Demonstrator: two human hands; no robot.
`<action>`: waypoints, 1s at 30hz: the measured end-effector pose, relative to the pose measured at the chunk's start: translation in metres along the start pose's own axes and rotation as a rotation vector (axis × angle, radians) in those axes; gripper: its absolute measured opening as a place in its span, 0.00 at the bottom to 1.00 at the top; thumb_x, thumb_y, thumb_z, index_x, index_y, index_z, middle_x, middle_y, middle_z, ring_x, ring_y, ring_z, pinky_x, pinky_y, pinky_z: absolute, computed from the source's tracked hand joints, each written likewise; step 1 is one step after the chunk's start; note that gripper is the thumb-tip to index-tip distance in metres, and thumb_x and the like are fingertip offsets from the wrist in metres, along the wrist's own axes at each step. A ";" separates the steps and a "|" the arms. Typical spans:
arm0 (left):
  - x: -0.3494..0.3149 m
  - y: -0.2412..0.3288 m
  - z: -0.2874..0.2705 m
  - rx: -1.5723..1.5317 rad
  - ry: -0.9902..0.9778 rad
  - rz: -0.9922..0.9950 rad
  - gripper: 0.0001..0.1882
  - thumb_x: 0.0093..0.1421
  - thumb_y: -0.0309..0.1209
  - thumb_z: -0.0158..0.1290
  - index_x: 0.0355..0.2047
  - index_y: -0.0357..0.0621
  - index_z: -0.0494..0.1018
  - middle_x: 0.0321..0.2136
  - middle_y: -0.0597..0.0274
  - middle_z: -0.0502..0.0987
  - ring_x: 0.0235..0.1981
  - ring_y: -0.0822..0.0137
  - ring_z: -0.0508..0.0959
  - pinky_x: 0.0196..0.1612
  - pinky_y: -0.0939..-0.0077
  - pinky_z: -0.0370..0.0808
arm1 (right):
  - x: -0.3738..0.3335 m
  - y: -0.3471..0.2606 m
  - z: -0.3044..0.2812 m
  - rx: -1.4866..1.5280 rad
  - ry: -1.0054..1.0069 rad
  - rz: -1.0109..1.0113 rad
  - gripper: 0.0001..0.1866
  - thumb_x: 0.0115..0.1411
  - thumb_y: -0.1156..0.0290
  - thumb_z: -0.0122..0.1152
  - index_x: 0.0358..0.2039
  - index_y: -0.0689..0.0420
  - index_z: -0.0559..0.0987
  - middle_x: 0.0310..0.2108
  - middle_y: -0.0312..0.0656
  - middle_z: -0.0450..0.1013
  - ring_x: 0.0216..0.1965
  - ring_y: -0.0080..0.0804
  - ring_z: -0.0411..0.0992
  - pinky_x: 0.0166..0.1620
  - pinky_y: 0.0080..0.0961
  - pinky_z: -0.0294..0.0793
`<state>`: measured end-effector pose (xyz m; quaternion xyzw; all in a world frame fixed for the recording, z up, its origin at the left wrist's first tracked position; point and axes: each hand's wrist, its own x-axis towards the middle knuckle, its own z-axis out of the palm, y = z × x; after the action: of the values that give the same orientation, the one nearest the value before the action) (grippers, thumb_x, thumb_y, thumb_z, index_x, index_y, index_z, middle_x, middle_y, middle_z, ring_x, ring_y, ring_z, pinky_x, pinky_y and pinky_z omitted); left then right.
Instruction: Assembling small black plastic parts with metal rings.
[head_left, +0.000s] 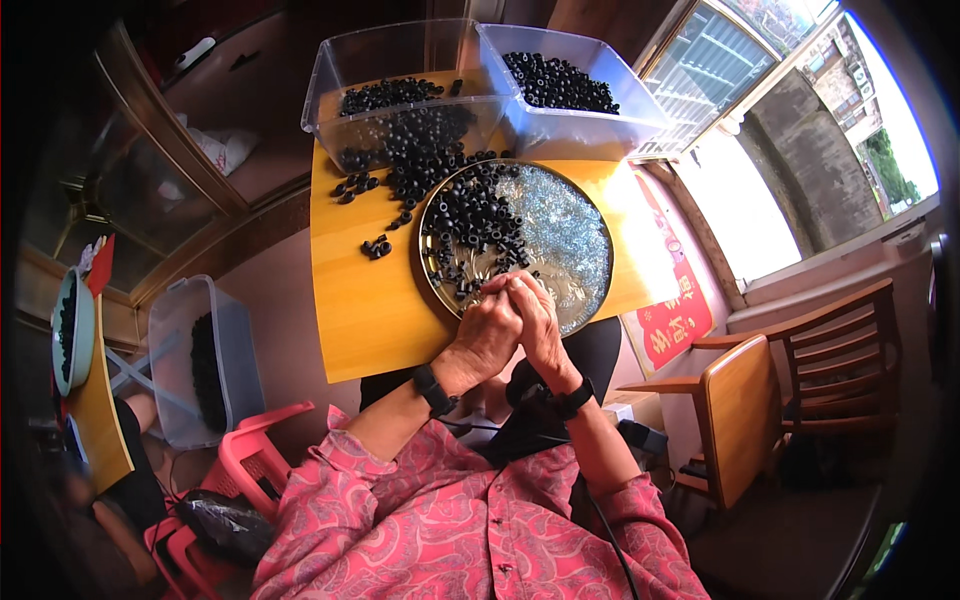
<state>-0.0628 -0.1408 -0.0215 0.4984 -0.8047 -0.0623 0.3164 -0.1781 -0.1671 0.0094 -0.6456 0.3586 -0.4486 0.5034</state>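
Observation:
My left hand (484,338) and my right hand (538,322) meet over the near edge of a round metal tray (570,300). Both are closed, fingertips pinched together; whatever sits between them is too small and covered to make out. Short black hollow caps (478,215) cover the tray's left side, a few scattered close to my fingertips. Across its right side spreads a heap of tiny shiny clear-blue pieces (560,225). More black caps (425,150) spill over the yellow table (365,320) from a clear plastic bin (318,105) lying toward the back.
A second clear bin (570,125) at the back right holds more black caps. Left stand a bin with dark contents (165,360), a pink plastic chair (262,440) and another person's table with a pale basin (84,335). Wooden chairs (745,415) and a bright window are right.

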 end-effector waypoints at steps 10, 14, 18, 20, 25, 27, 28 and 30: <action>-0.002 -0.001 0.016 -0.024 0.143 -0.032 0.21 0.52 0.29 0.58 0.43 0.27 0.69 0.32 0.41 0.75 0.33 0.45 0.79 0.35 0.59 0.79 | 0.008 0.007 -0.004 -0.084 -0.044 -0.010 0.17 0.67 0.66 0.41 0.35 0.64 0.77 0.36 0.47 0.74 0.40 0.41 0.74 0.47 0.29 0.71; 0.005 0.003 0.007 -0.074 0.165 0.008 0.22 0.52 0.29 0.58 0.44 0.26 0.69 0.33 0.40 0.75 0.34 0.45 0.79 0.35 0.59 0.79 | 0.011 0.007 -0.005 -0.133 -0.019 -0.008 0.16 0.67 0.68 0.41 0.35 0.64 0.77 0.37 0.47 0.74 0.41 0.44 0.73 0.48 0.31 0.71; 0.006 0.001 0.006 -0.089 0.152 -0.007 0.24 0.51 0.29 0.59 0.46 0.25 0.68 0.33 0.40 0.75 0.34 0.45 0.79 0.36 0.60 0.78 | 0.012 0.006 -0.003 -0.022 0.008 0.050 0.15 0.66 0.69 0.43 0.35 0.64 0.77 0.37 0.46 0.74 0.41 0.41 0.73 0.48 0.29 0.70; 0.006 -0.001 0.012 -0.065 0.153 -0.008 0.25 0.51 0.29 0.59 0.47 0.25 0.68 0.33 0.40 0.75 0.34 0.44 0.79 0.36 0.60 0.79 | 0.013 0.003 -0.002 -0.001 0.023 0.081 0.15 0.66 0.69 0.43 0.35 0.64 0.76 0.36 0.46 0.75 0.41 0.39 0.73 0.49 0.28 0.70; 0.009 -0.001 0.012 -0.057 0.142 -0.001 0.27 0.50 0.29 0.59 0.48 0.25 0.67 0.33 0.40 0.75 0.33 0.44 0.79 0.34 0.59 0.79 | 0.015 0.002 -0.006 0.052 0.023 0.111 0.15 0.68 0.67 0.42 0.36 0.63 0.76 0.36 0.43 0.75 0.40 0.31 0.72 0.48 0.27 0.70; 0.007 -0.002 0.012 -0.046 0.113 -0.013 0.27 0.50 0.29 0.60 0.48 0.24 0.67 0.34 0.39 0.75 0.33 0.44 0.79 0.33 0.59 0.79 | 0.016 0.011 -0.006 0.051 0.006 0.106 0.16 0.68 0.66 0.42 0.37 0.62 0.76 0.36 0.43 0.75 0.40 0.31 0.72 0.48 0.27 0.70; 0.007 -0.002 0.012 -0.044 0.117 -0.011 0.27 0.50 0.29 0.60 0.48 0.24 0.67 0.34 0.39 0.75 0.33 0.44 0.79 0.33 0.59 0.79 | 0.016 0.013 -0.007 0.053 -0.012 0.102 0.16 0.69 0.65 0.43 0.38 0.62 0.77 0.37 0.43 0.75 0.41 0.30 0.72 0.48 0.27 0.70; 0.008 -0.002 0.011 -0.028 0.145 -0.028 0.24 0.51 0.29 0.59 0.46 0.27 0.69 0.34 0.42 0.74 0.32 0.46 0.79 0.32 0.59 0.79 | 0.014 0.008 -0.007 0.039 0.010 0.135 0.17 0.70 0.63 0.43 0.40 0.61 0.77 0.38 0.43 0.76 0.41 0.29 0.72 0.48 0.26 0.70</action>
<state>-0.0704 -0.1506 -0.0275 0.5085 -0.7716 -0.0419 0.3800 -0.1797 -0.1835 0.0052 -0.6079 0.3950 -0.4237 0.5431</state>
